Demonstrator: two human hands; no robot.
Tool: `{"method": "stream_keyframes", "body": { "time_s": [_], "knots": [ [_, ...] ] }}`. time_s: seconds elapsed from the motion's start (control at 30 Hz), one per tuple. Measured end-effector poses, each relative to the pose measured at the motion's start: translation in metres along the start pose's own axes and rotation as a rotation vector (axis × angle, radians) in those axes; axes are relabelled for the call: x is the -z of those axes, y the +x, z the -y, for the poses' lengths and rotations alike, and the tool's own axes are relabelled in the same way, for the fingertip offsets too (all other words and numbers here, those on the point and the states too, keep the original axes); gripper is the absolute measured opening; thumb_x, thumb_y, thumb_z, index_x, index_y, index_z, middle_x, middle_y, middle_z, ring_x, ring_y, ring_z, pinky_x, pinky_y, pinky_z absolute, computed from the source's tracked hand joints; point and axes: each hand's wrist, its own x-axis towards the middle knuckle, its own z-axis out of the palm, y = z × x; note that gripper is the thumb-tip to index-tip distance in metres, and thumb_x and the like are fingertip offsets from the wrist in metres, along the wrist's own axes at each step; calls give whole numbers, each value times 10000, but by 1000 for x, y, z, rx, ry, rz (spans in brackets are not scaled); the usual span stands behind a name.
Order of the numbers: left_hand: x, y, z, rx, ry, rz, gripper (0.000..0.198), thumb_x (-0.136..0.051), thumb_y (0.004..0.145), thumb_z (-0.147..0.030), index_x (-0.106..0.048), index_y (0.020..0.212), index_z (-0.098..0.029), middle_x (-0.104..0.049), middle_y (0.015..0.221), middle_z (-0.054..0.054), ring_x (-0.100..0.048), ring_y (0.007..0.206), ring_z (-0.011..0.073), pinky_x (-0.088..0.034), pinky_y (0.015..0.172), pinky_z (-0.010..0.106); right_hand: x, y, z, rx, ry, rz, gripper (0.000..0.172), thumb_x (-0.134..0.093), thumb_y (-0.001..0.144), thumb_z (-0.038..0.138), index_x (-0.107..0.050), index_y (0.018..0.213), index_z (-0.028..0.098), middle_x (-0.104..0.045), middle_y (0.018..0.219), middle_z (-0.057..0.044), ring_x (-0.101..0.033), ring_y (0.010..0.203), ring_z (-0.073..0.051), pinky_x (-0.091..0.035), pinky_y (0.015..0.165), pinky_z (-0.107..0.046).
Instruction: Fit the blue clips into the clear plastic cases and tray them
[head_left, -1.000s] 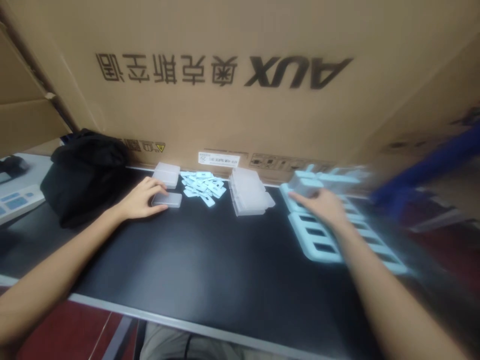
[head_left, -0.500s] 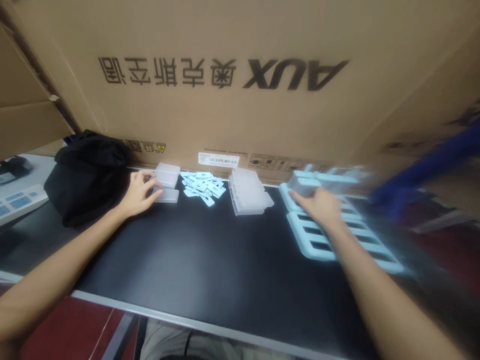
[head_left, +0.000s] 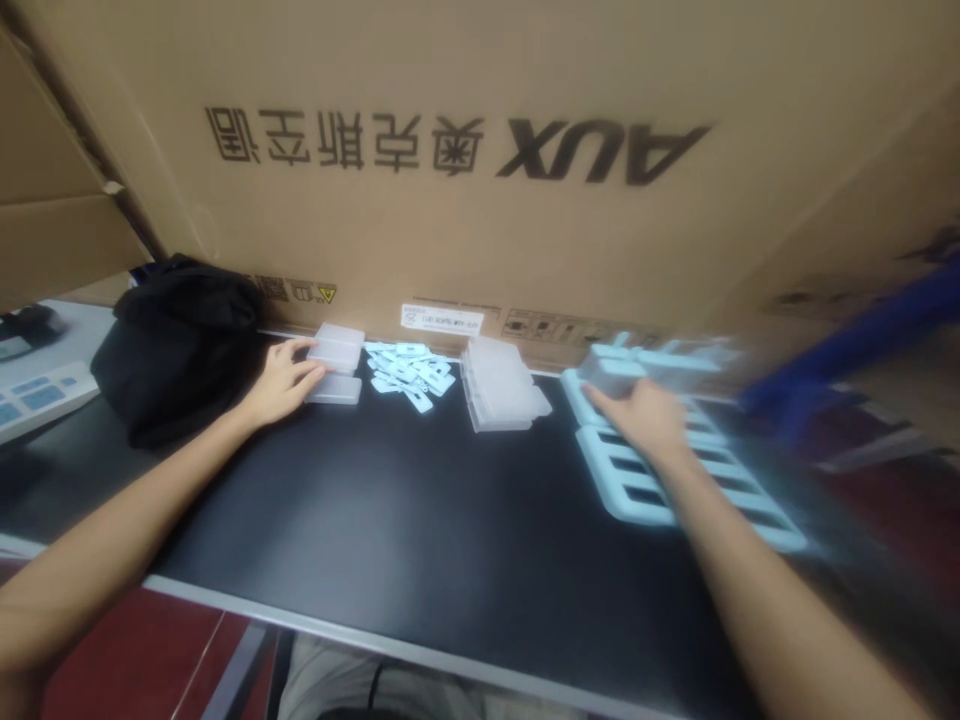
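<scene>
My left hand (head_left: pixel 281 382) rests at the back left of the black table (head_left: pixel 390 530), its fingers touching a small frosted plastic case (head_left: pixel 334 390) that lies flat in front of a stack of similar cases (head_left: pixel 337 347). My right hand (head_left: pixel 637 415) lies on pale blue slotted trays (head_left: pixel 637 490) at the right, its fingertips closed on a light blue block (head_left: pixel 611 372) at the trays' far end. Between the hands lie a heap of small pale blue tags (head_left: pixel 409 373) and a stack of frosted lids (head_left: pixel 499 396).
A big cardboard box (head_left: pixel 480 160) printed with AUX walls off the back of the table. A black bag (head_left: pixel 176 345) sits at the left, with a grey keypad device (head_left: pixel 37 395) beyond it. A blurred blue bar (head_left: pixel 855 345) crosses the right side.
My left hand slid the flat frosted case a little away from me and turned its fingers onto the case's side. My right hand has hardly moved.
</scene>
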Motion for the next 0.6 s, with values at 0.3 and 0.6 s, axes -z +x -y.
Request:
{"method": "stream_keyframes", "body": {
  "time_s": [0.3, 0.6],
  "knots": [
    [1, -2, -2, 56, -93, 120, 652, -376, 1027, -726, -802, 1198, -263, -375, 1623, 51, -528, 1390, 342, -402, 1269, 535, 2, 4, 3, -29, 8, 58, 612, -557, 914, 716, -690, 903, 119, -703, 828, -226, -687, 844, -361, -433, 711, -397],
    [0, -1, 0, 9, -112, 107, 558, -464, 1012, -683, -783, 1183, -259, -360, 1639, 64, -537, 1399, 328, -407, 1269, 525, 29, 0, 5, 6, 93, 103, 655, -398, 975, 711, -646, 994, 105, -657, 797, -230, -606, 762, -312, -394, 687, -397]
  ]
}}
